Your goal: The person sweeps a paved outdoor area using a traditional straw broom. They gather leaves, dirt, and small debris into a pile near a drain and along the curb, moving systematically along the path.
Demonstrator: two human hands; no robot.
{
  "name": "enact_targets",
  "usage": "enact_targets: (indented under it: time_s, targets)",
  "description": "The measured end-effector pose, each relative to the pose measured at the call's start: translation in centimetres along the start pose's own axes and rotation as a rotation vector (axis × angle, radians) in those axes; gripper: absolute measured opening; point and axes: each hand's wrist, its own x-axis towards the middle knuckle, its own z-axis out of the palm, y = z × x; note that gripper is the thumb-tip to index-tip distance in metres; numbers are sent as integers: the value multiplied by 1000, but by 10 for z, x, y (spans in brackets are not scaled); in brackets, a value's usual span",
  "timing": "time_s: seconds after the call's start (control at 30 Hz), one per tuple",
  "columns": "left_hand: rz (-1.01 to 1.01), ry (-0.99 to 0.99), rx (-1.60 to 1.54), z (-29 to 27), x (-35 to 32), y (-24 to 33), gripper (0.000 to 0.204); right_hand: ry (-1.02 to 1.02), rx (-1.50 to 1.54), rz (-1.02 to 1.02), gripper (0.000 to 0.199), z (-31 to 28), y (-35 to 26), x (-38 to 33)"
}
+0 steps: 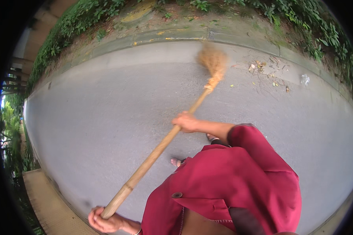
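Observation:
A long broom with a bamboo handle (147, 162) slants across the view, from the lower left up to the far middle. My left hand (106, 220) is closed around the butt end of the handle. Farther up the handle, my right hand (186, 122) grips it, with the arm reaching in from the right. Tan bristles (212, 60) fan out at the far end, smeared by motion, near the kerb. Right of the bristles lies a loose pile of dry leaves and twigs (268, 72) on the road.
Grey pavement (106, 105) spreads around my feet. A stone kerb (172, 36) runs along the far side, with soil and green bushes (298, 23) behind it. Near the kerb at right lies a crumpled clear plastic piece (305, 80). A tan paved strip (47, 199) borders the lower left.

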Motion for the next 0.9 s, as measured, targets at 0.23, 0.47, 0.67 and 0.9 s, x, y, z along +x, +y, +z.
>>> enact_targets:
  time_s: [0.23, 0.47, 0.67, 0.9]
  targets:
    - [-594, -420, -531, 111, -119, 100, 15, 22, -261, 333, 11, -72, 157, -195]
    - [-675, -222, -384, 10, -141, 95, 13, -259, -267, 324, 13, -97, 57, -239]
    - [69, 129, 549, -219, -64, 166, 17, -196, 3, -279, 8, -78, -91, -240]
    - [-289, 311, -162, -231, -74, 230, 13, -128, 142, -215, 11, -50, -86, -313]
